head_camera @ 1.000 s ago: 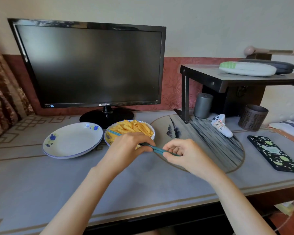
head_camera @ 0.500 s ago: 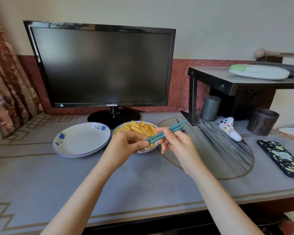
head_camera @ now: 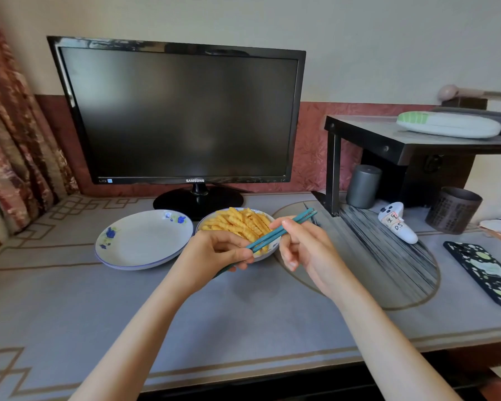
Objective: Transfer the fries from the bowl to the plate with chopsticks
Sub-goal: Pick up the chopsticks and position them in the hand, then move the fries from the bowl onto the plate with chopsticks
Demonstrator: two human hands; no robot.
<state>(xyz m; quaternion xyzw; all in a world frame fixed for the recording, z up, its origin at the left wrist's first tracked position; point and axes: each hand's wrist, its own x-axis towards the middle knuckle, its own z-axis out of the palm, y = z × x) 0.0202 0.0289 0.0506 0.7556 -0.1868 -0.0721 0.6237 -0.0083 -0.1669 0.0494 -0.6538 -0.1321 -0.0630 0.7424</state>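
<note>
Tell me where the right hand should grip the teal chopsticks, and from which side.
Grip the teal chopsticks on their upper third, coming from the right and below. The pair lies parallel, slanting up to the right. The left hand pinches the lower end over the bowl, so only the upper part is free, and that is where the right hand holds them.

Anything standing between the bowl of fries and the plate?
Nothing visible does. The plate lies just left of the bowl, rims close; the left hand and right hand hold the chopsticks over the bowl's near edge.
</note>
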